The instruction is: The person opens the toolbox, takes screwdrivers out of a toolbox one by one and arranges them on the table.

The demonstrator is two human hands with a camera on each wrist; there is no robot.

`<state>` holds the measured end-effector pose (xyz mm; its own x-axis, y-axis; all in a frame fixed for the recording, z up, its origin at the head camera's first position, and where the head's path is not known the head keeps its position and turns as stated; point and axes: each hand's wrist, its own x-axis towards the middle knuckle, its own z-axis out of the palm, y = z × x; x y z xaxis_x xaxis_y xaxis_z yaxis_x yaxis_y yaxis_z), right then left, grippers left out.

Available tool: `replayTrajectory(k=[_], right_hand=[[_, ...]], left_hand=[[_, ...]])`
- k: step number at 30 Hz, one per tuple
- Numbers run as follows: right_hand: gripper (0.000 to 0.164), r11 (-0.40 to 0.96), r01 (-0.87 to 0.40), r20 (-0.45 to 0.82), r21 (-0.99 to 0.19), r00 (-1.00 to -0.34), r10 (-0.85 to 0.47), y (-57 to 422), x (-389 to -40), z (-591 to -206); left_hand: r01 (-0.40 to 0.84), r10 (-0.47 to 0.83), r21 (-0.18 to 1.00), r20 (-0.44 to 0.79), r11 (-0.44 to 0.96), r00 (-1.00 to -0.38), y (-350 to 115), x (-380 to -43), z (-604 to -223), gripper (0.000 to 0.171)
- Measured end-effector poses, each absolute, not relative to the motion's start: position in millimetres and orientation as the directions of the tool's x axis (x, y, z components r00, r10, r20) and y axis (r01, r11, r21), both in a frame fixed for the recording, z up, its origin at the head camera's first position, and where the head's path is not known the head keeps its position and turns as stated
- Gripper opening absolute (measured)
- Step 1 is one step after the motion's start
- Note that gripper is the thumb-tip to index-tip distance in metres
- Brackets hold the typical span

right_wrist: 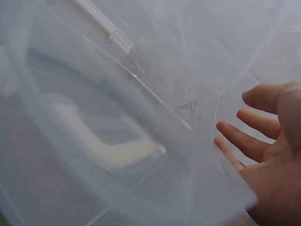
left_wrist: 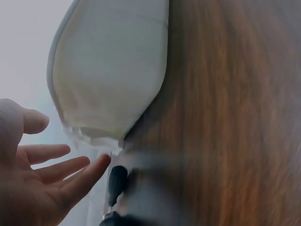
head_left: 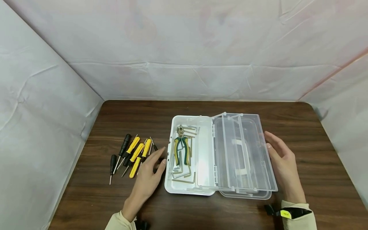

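A white plastic box [head_left: 204,150] lies on the table with its clear lid [head_left: 253,147] folded open to the right. Inside are pliers [head_left: 186,150] with green and yellow handles, lying over several L-shaped hex keys [head_left: 184,182]. Beside the box's left wall is my left hand [head_left: 147,179], its fingers loosely bent and holding nothing; the left wrist view shows the fingertips close to the box's end [left_wrist: 108,70]. My right hand [head_left: 285,164] is at the lid's right edge, fingers spread and relaxed, with nothing gripped in the right wrist view.
To the left of my left hand lie several screwdrivers in a loose heap, some with yellow handles [head_left: 136,152] and some black [head_left: 125,143]. White sheeting [head_left: 178,80] closes off the back and sides of the dark wooden table [head_left: 92,198]. A white handle [head_left: 241,156] shows through the lid.
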<state>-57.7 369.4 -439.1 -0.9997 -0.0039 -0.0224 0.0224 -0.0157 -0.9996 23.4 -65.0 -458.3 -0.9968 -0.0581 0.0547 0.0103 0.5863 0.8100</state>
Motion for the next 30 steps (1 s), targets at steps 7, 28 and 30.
replayTrajectory(k=[7,28,30], right_hand=[[0.051,0.049,0.075,-0.076,-0.996,-0.997,-0.029,374,-43,-446],[0.025,-0.029,0.281,-0.281,-0.959,-0.96,-0.009,373,-15,-456],[0.022,-0.037,0.268,-0.268,-0.963,-0.963,-0.001,373,-14,-456]], left_hand=[[-0.058,-0.047,0.891,-0.041,0.45,-0.998,-59,29,-461,0.049],[-0.08,-0.083,0.94,-0.055,0.332,-0.995,-55,30,-470,0.05],[-0.078,-0.083,0.941,-0.054,0.328,-0.995,-55,31,-470,0.049]])
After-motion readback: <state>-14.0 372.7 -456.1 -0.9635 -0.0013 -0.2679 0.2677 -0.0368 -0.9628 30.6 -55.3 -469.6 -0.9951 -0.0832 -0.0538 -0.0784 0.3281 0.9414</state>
